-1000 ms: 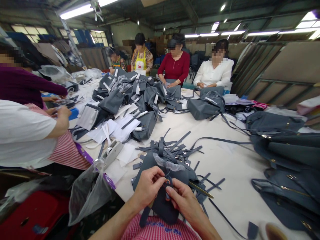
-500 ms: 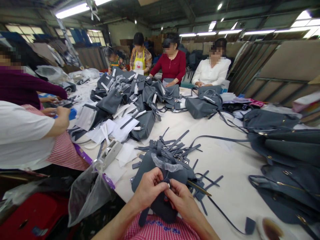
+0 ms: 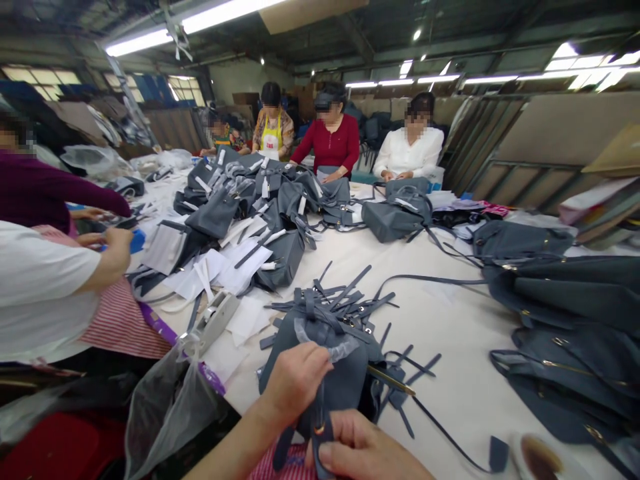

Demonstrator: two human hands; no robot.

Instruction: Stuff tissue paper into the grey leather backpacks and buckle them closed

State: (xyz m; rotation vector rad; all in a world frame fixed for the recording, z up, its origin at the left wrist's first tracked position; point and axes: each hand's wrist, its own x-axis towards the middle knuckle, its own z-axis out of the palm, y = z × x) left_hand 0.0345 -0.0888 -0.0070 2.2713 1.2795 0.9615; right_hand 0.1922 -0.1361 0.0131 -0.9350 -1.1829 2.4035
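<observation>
A blue-grey leather-like bag (image 3: 353,380) lies at the table's near edge, with a clear plastic wrap (image 3: 340,350) around its top handle. My left hand (image 3: 296,381) is closed over the upper part of a narrow strap at the bag's front, its fingertips beside the wrap. Lower down, my right hand (image 3: 357,443) pinches the same strap (image 3: 321,415) near a small gold metal fitting (image 3: 319,431). Between the two hands the strap runs fairly straight. Several loose straps (image 3: 357,283) are heaped behind the bag, and a brass-coloured rod (image 3: 393,380) sticks out at its right side.
Finished-looking bags (image 3: 575,373) crowd the right side, near a cup of brown liquid (image 3: 537,457). A tape dispenser (image 3: 215,320) and white papers (image 3: 247,267) lie left. A big pile of bags (image 3: 215,210) fills the middle back. Co-workers (image 3: 330,143) stand around the table.
My hands were together at the gold fitting. Now the left hand is higher on the strap, and the right hand has come down towards me with the fitting. The view has shifted slightly.
</observation>
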